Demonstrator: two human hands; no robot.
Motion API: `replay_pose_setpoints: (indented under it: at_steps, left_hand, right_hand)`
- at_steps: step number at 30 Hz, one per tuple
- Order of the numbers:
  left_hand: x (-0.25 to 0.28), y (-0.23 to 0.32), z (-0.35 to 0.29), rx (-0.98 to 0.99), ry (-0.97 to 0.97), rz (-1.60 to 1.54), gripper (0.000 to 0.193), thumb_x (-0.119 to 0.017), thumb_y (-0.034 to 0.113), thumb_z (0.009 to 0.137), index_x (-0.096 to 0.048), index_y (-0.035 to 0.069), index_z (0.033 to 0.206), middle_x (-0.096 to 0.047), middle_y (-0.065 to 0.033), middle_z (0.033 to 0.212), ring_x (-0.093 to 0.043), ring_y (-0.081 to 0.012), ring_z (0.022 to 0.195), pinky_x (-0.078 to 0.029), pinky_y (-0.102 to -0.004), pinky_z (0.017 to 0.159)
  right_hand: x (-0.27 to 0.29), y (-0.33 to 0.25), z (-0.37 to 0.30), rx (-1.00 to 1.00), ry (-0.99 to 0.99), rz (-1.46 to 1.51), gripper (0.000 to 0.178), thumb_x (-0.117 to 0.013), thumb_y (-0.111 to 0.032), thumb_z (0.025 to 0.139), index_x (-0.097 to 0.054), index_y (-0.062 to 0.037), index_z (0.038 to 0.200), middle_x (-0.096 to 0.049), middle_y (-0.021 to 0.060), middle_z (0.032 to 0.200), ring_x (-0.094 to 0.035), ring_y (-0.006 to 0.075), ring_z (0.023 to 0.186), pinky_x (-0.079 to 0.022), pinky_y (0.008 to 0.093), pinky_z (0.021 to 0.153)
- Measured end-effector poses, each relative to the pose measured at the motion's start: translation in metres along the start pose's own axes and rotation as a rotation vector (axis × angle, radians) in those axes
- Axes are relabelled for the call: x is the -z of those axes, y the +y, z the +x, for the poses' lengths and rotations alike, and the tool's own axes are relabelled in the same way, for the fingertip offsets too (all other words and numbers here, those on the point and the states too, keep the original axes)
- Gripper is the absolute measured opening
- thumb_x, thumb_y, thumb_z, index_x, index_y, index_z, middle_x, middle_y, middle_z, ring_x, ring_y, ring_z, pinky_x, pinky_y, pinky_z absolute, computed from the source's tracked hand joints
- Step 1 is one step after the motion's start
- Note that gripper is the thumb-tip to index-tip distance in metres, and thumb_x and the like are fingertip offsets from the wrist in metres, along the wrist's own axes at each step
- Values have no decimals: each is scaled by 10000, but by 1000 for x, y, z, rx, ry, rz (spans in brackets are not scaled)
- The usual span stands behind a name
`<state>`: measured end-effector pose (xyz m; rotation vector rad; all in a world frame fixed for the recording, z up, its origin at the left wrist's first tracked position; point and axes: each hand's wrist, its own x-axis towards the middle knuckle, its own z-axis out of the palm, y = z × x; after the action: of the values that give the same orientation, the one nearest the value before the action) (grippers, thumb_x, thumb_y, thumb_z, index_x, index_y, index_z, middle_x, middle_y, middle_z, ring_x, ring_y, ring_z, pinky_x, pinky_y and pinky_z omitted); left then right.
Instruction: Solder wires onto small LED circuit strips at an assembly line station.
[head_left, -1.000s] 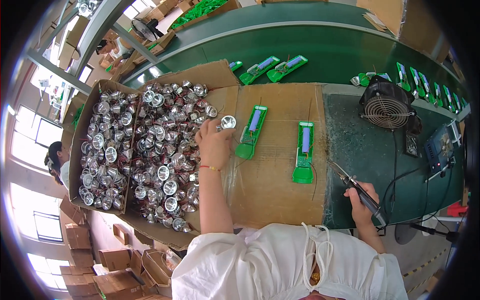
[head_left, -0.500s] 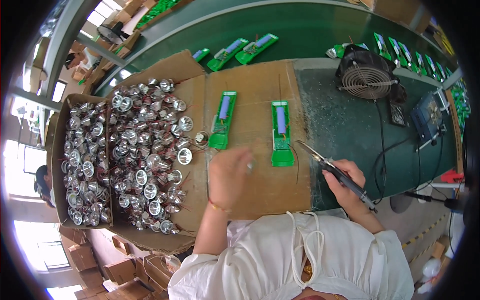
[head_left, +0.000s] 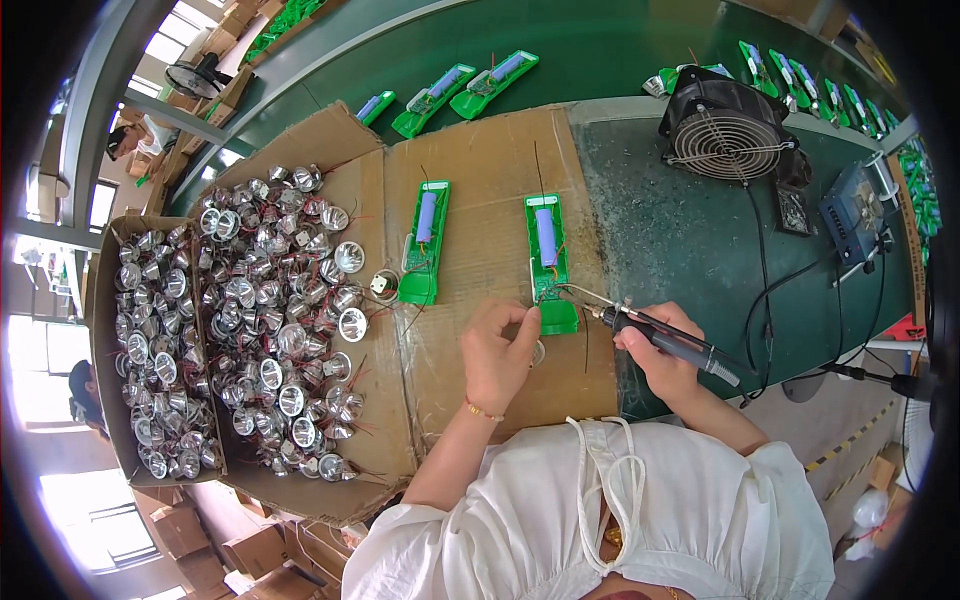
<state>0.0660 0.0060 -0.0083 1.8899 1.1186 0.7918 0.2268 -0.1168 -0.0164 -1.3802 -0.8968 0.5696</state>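
Note:
My right hand [head_left: 662, 365] grips a soldering iron [head_left: 715, 362] with a dark handle. Its metal tip reaches the circuit board in the lower part of a green plastic housing [head_left: 563, 320], where a purple cylindrical battery [head_left: 546, 238] lies. My left hand [head_left: 496, 355] is closed, thumb and forefinger at the housing's left edge near the tip. A silvery reflector cup [head_left: 538, 353] shows partly from under these fingers; the rest is hidden. A second green housing [head_left: 418, 288] with battery and wires lies to the left, beside a loose reflector cup [head_left: 383, 284].
At left, a cardboard box [head_left: 210, 400] holds many silvery reflector cups with red wires. A black fan [head_left: 728, 135] and a blue soldering station [head_left: 850, 222] stand at right, with cables across the green bench. More green housings [head_left: 432, 100] lie along the back.
My left hand has moved right to the housing with the reflector cup. The soldering iron has moved left, its tip now at the circuit board. The whole view has shifted slightly.

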Motion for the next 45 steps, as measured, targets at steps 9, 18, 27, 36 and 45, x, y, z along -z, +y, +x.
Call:
replay_pose_setpoints:
  at_steps: [9,18,27,36,45]
  left_hand:
    - [1,1,0,-61,-41,46,105,-665,82,750,-614,-1,712,-594,-109,817,-574,-228,683,-449,-307,608]
    - [0,1,2,-88,-29,42,120,-663,92,752,-609,-2,699,-590,-107,805,-566,-231,666,-439,-312,592]
    - [-1,1,1,-75,-25,28,110,-664,74,740,-607,-3,687,-588,-112,780,-563,-225,641,-435,-306,569]
    - [-2,7,3,7,-4,-9,107,-654,74,750,-606,-8,701,-594,-103,773,-575,-212,624,-443,-295,557]
    - [-5,10,7,85,-26,18,140,-638,81,773,-581,-9,683,-585,-99,750,-570,-181,571,-434,-285,518]
  right_hand:
    - [1,-5,1,-95,-5,68,156,-652,-89,793,-547,20,831,-645,80,689,-607,106,609,-477,227,555]
    - [1,-3,-2,-89,-30,13,156,-651,-92,800,-544,18,824,-643,83,684,-610,108,602,-482,228,544]
    - [6,-10,-5,-105,-18,61,147,-591,-62,828,-503,34,894,-606,119,749,-613,145,652,-529,275,614]
    - [2,-5,-4,-112,10,85,161,-637,-85,807,-529,25,854,-639,97,708,-610,116,629,-490,244,571]
    - [-8,-2,2,-163,7,149,136,-630,-72,814,-534,20,841,-632,90,706,-601,108,621,-482,233,558]
